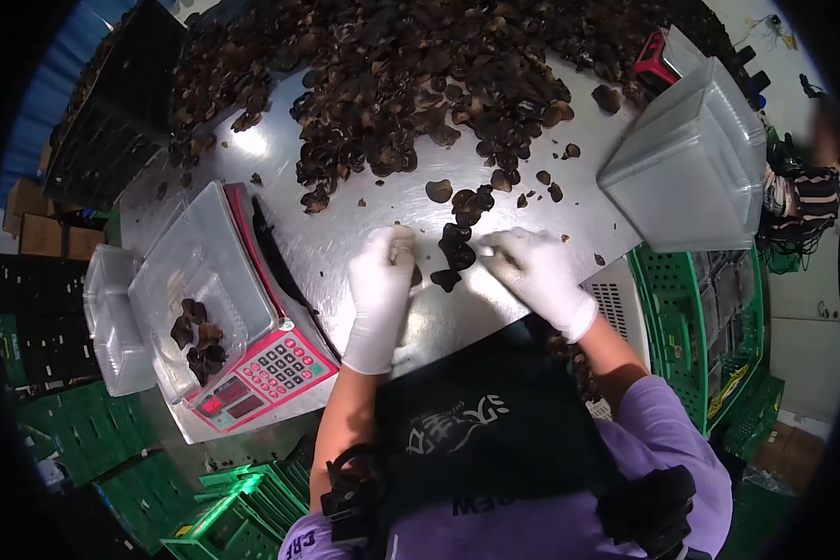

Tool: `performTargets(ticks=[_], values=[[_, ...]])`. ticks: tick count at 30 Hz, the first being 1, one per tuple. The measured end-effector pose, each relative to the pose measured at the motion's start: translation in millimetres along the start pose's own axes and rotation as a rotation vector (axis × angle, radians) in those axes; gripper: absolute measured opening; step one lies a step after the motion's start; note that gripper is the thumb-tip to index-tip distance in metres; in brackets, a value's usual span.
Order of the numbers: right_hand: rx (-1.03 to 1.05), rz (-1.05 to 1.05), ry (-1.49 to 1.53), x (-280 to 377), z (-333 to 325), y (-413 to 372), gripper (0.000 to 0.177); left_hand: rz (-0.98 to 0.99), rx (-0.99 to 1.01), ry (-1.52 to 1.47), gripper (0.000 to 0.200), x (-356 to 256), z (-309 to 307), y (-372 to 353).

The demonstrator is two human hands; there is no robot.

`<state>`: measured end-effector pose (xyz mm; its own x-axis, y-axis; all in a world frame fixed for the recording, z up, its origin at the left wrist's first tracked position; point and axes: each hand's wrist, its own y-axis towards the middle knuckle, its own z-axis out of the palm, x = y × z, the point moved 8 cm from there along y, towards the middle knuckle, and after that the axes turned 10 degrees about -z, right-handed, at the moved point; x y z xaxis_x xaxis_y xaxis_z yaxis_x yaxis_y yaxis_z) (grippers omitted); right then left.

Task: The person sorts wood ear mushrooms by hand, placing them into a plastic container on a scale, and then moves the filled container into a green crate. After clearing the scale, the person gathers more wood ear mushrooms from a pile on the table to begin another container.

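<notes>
Both hands wear white gloves over the steel table. My left hand [380,285] is closed, its fingers curled inward, and a brown bit of wood ear mushroom shows at its inner side. Facing it, my right hand [539,280] has thumb and fingers drawn together in a pinch; what lies between them is hidden. Between the hands lies a short line of dark, wrinkled wood ear mushrooms [456,252], close to the right fingertips. Beyond them spreads a large heap of wood ear mushrooms [392,103].
At left, a red-and-white scale [285,364] carries a clear plastic tub [252,280] with several mushrooms. Stacked clear tubs [672,168] stand at right, before another red scale [658,58]. Green crates [672,317] sit beside the table's right edge.
</notes>
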<state>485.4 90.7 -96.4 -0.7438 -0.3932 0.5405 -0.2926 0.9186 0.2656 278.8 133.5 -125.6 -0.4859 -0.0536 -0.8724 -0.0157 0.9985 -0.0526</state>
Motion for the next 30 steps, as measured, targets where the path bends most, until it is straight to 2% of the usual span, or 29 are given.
performTargets(ticks=[1, 3, 5, 6, 7, 9, 11, 12, 13, 15, 17, 18, 19, 20, 21, 23, 24, 26, 27, 28, 29, 30], values=[[0.039, 0.076, 0.000, 3.6, 13.5, 6.2, 0.019, -0.002, -0.001, 0.004, 0.023, 6.2, -3.1, 0.4], [0.013, 0.055, -0.079, 0.8, 37.3, 17.1, 0.018, -0.290, 0.154, -0.757, 0.018, 38.8, -3.0, 3.6], [-0.009, 0.088, 0.009, -8.8, 39.4, 19.3, 0.018, -0.351, 0.103, -0.841, 0.017, 43.1, -13.0, -2.1], [-0.027, 0.124, 0.095, -14.9, 39.0, 19.6, 0.017, -0.302, -0.006, -0.635, 0.017, 40.2, -27.0, -6.2], [0.013, 0.300, 0.234, -20.6, 29.2, 17.5, 0.015, -0.256, -0.109, -0.426, 0.018, 36.4, -39.6, -12.9], [-0.096, 0.418, 0.979, -40.6, 26.6, 0.9, 0.008, -0.134, -0.096, -0.075, 0.022, 18.8, -41.6, -28.6], [-0.143, 0.369, 1.317, -50.3, 3.6, -6.2, 0.007, 0.156, -0.084, 0.105, 0.029, 5.0, -27.5, -39.8], [-0.151, 0.400, 1.418, -51.0, -7.6, -9.7, 0.014, 0.101, -0.018, 0.180, 0.030, -9.5, -21.4, -44.4], [-0.111, 0.288, 1.640, -54.9, -6.3, -7.8, 0.021, 0.097, -0.018, 0.178, 0.030, -6.8, -17.1, -45.3], [-0.139, 0.359, 1.628, -48.3, -10.7, -9.2, 0.027, 0.166, -0.021, 0.431, 0.030, -1.1, -2.2, -43.9], [-0.164, 0.375, 1.565, -42.8, -4.6, -5.3, 0.035, 0.179, -0.004, 0.375, 0.026, 2.7, -0.3, -40.7], [-0.144, 0.437, 1.485, -49.7, 7.6, -6.7, 0.032, 0.123, -0.027, 0.209, 0.026, 9.5, -4.1, -39.3], [-0.045, 0.515, 1.250, -49.8, 15.2, -3.5, 0.026, 0.068, -0.052, 0.044, 0.026, 19.0, -7.4, -37.3], [-0.027, 0.416, 1.027, -46.3, 21.1, 6.3, 0.024, -0.071, 0.007, -0.213, 0.026, 44.4, -1.1, -35.8], [-0.012, 0.319, 0.805, -41.5, 31.6, 14.6, 0.021, -0.348, 0.135, -0.589, 0.026, 51.8, 4.0, -37.5], [-0.164, -0.013, 0.103, -13.3, 27.2, 31.0, 0.022, -0.536, 0.281, -0.847, 0.029, 43.2, 2.4, -43.0], [-0.120, -0.069, -0.096, 0.7, 29.0, 39.6, 0.020, -0.536, 0.281, -0.845, 0.029, 36.3, -3.8, -43.4], [-0.087, -0.053, -0.145, -4.1, 39.9, 45.8, 0.019, -0.638, 0.425, -0.918, 0.026, 27.6, 0.4, -49.5], [-0.053, -0.037, -0.195, -6.7, 45.1, 47.3, 0.018, -0.638, 0.422, -0.917, 0.026, 31.4, 4.3, -51.5], [-0.108, -0.028, -0.088, -6.7, 36.7, 46.2, 0.016, -0.541, 0.378, -0.818, 0.025, 36.8, 8.2, -51.6], [-0.126, 0.088, 0.066, -10.4, 30.0, 42.4, 0.011, -0.445, 0.333, -0.720, 0.024, 41.4, 11.9, -51.6], [-0.139, 0.215, 0.418, -19.9, 30.6, 37.4, 0.010, -0.332, 0.300, -0.491, 0.023, 43.4, 14.7, -51.8]])
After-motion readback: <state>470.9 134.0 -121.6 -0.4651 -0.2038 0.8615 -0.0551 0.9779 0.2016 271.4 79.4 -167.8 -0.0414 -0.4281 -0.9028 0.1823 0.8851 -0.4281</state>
